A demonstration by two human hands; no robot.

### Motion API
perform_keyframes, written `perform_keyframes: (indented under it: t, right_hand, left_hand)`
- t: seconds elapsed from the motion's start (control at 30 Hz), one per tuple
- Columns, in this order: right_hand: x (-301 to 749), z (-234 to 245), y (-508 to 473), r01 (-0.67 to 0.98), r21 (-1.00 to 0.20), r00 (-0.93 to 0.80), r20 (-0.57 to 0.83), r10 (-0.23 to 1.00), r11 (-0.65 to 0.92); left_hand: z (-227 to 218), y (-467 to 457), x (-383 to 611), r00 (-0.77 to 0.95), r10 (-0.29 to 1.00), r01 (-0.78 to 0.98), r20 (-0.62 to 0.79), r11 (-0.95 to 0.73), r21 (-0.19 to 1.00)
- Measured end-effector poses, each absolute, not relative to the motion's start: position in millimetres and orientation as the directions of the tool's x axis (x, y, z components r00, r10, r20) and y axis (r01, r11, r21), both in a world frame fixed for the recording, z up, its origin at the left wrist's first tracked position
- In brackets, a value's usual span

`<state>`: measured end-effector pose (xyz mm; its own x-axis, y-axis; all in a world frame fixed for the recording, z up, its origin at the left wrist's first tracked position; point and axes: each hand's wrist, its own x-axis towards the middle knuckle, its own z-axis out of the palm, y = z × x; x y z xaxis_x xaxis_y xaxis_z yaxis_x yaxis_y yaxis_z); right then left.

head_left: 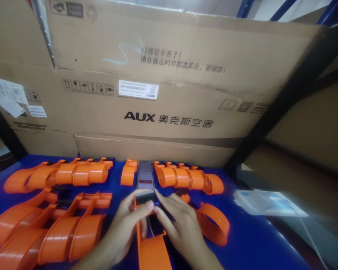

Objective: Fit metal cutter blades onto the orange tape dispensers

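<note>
In the head view, my left hand (pixel 126 217) and my right hand (pixel 183 219) meet at the middle of the table's near side. Both grip an orange plastic part (pixel 153 253) with a broad curved band at its near end. Its far end carries a dark block (pixel 145 197), and both thumbs press close together beside it. The fingers beneath are partly hidden. Just beyond my fingertips stands a phone (pixel 145 184) with a lit screen. To the right of my right hand lies a similar orange part with a round loop (pixel 214 224).
Rows of similar orange parts (pixel 73 174) cover the blue table (pixel 116 204) at left, and more (pixel 183 178) lie at the back right. A cardboard wall (pixel 169 101) closes off the back. A clear plastic packet (pixel 267 202) sits at right beside a dark frame post (pixel 273 101).
</note>
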<state>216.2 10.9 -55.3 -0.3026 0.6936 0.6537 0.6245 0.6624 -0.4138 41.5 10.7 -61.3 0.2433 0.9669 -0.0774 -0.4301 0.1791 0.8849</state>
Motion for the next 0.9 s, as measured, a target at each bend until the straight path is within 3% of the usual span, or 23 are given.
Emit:
perform_keyframes:
  t: [0.27, 0.47, 0.9]
  right_hand:
    - [216, -54, 10, 0.606, -0.351, -0.381, 0.660, 0.647, 0.714]
    - [213, -66, 10, 0.674, -0.236, -0.369, 0.713, 0.596, 0.700]
    - [212, -81, 6, 0.629, -0.209, -0.412, 0.727, 0.549, 0.749]
  left_hand:
    - [-55, 16, 37, 0.186, 0.958, -0.542, -0.218, 0.286, 0.790]
    - [-54, 13, 41, 0.214, 0.967, -0.543, -0.138, 0.235, 0.806]
    - [-61, 9, 43, 0.214, 0.973, -0.470, -0.091, 0.184, 0.863]
